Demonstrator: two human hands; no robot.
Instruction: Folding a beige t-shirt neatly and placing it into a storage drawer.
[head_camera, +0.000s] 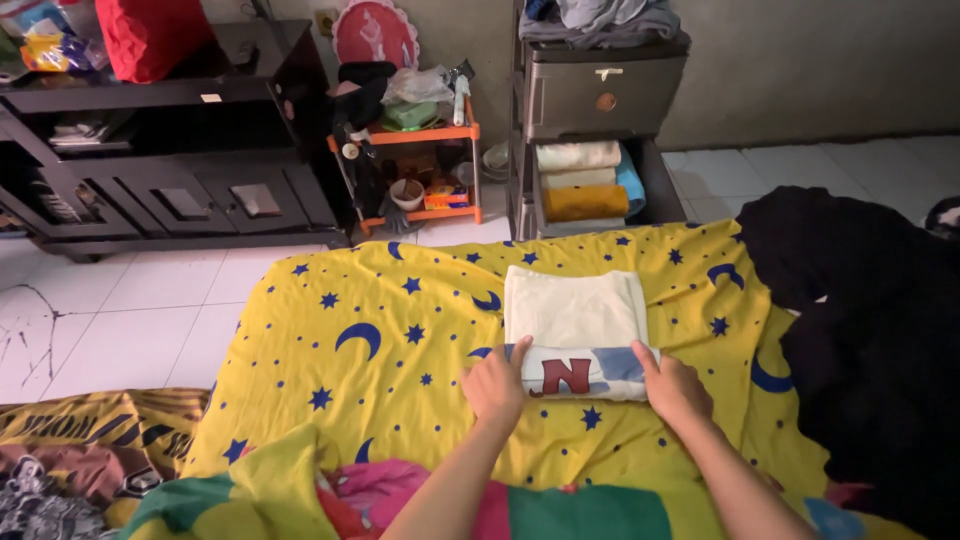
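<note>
Folded shirt was pale cream; rolled near edge showed white and blue with red letter. Bedsheet was bright yellow, dotted with dark blue stars and crescent moons. Heap of cloth at right was black. Small rack was orange. Drawer cabinet was grey. Floor tiles were white.

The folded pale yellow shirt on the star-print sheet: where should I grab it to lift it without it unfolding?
Probably the near folded edge of the pale yellow shirt, from both ends, where the left hand and right hand already rest. It lies flat on the yellow sheet, so slide fingers underneath.
</note>
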